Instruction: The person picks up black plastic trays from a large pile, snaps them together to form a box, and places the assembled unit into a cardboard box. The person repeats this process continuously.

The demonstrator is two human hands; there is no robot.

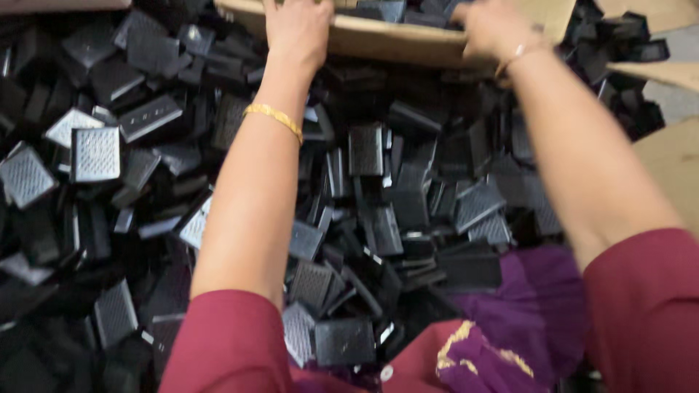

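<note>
Here both the left hand (297, 30) and right hand (492, 28) grasp the cardboard box (393, 40) rim, fingers curled over it.

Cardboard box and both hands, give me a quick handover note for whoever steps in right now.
Left hand: gripping the near edge of the cardboard box.
Right hand: on the same edge, further right.
Box: at the far side of a heap of black plastic parts, more of the same parts inside it.
Done: both hands on the box.
Left: the parts lie loose all around the arms; neither hand holds one.
</note>
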